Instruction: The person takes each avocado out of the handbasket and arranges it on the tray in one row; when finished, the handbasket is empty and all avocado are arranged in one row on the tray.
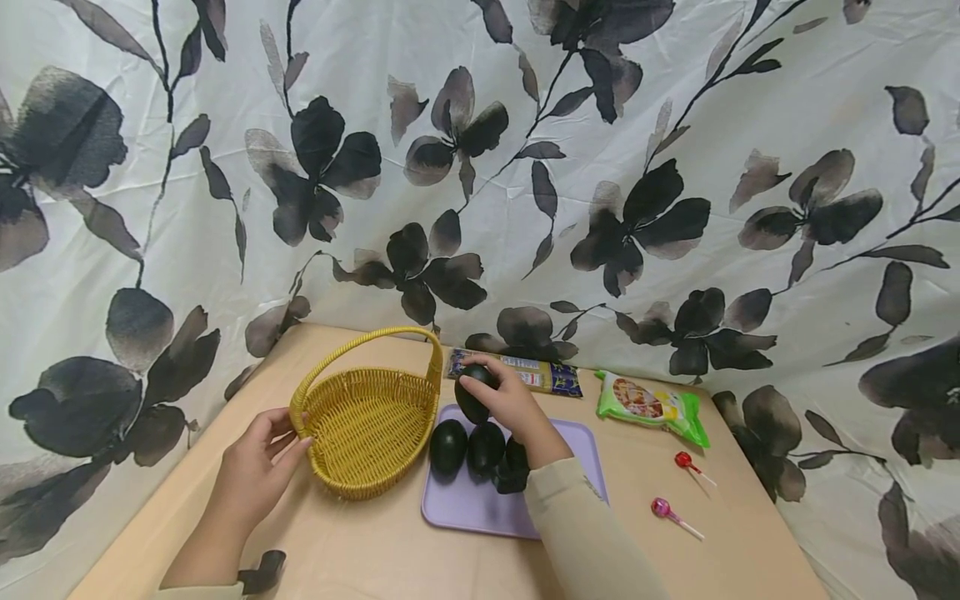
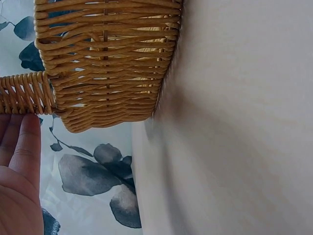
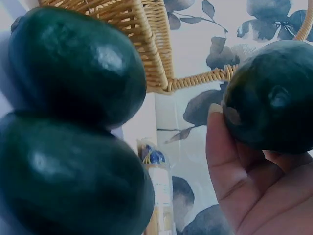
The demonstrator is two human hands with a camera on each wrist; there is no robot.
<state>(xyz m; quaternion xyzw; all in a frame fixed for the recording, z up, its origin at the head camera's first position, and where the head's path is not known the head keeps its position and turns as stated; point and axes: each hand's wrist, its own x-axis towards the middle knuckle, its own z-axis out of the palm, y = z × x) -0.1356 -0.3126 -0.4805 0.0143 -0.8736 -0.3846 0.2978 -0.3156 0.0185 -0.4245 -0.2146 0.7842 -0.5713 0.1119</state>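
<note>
A yellow wicker basket [image 1: 367, 433] with a tall arched handle stands on the table. My left hand [image 1: 258, 467] grips the base of its handle at the left side; in the left wrist view the fingers [image 2: 27, 147] lie against the woven handle. My right hand [image 1: 513, 404] holds a dark avocado [image 1: 474, 396] between thumb and fingers, raised over the back of a lilac tray [image 1: 480, 521]. On that tray lie a left avocado [image 1: 447, 450] and another avocado [image 1: 486, 448], side by side. The right wrist camera hides part of the tray. Up close, the held avocado [image 3: 274, 98] is glossy dark green.
Behind the tray lies a long blue-and-yellow packet [image 1: 540, 375], partly covered by my right hand. To the right are a green snack bag [image 1: 648, 407], a red lollipop [image 1: 684, 460] and a pink lollipop [image 1: 663, 508]. A floral curtain [image 1: 525, 250] hangs along the table's back edge.
</note>
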